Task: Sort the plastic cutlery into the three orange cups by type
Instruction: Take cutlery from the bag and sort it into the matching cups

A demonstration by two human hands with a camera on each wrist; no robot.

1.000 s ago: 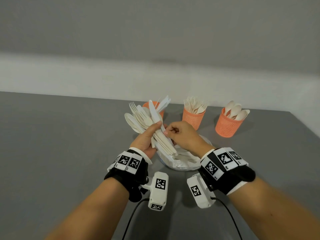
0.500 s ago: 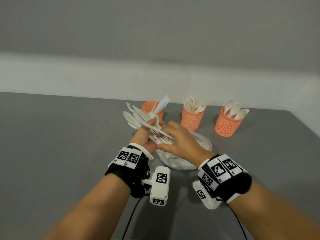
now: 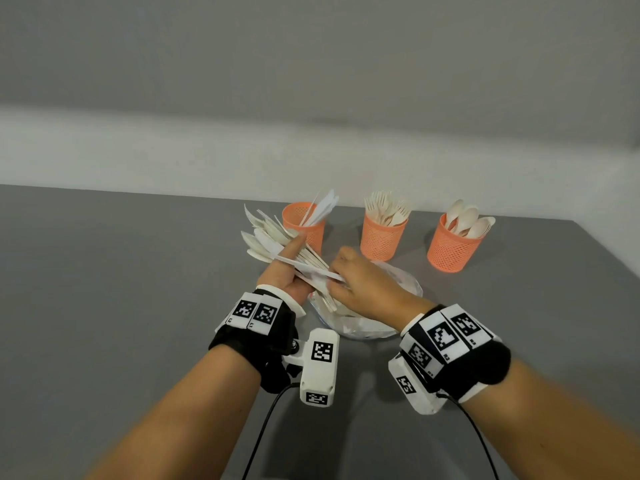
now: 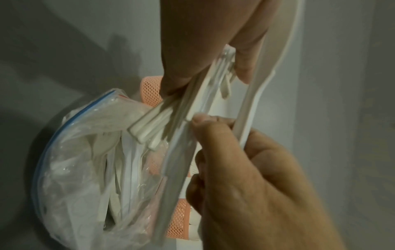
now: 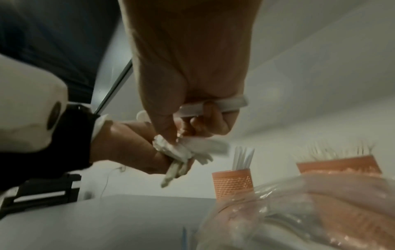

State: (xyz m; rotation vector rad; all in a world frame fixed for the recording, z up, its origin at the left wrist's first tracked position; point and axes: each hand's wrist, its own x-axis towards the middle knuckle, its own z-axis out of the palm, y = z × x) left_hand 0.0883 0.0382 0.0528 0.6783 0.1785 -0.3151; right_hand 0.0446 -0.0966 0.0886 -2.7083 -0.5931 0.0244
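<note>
Nearest the camera, both forearms reach in over the grey table [image 3: 104, 306], each wrist wearing a black band with white marker tags. The right hand [image 3: 367, 289] has its fingers curled round the handle of 1 white knife [image 3: 304, 268], which lies across the bundle. The left hand [image 3: 287, 271] grips that bundle of plastic cutlery [image 3: 273, 237] by the handles, its thumb pressed across them, the heads fanning up and to the left. Under both hands a clear zip bag [image 3: 408, 285] with a blue seal lies on the table, with more white cutlery inside. Beyond the bag stand 3 orange mesh cups in a row: the left cup [image 3: 304, 223] holds knives, the middle cup [image 3: 381, 237] forks, and the right cup [image 3: 450, 251] spoons. The bundle's heads sit just beside the left cup.
</note>
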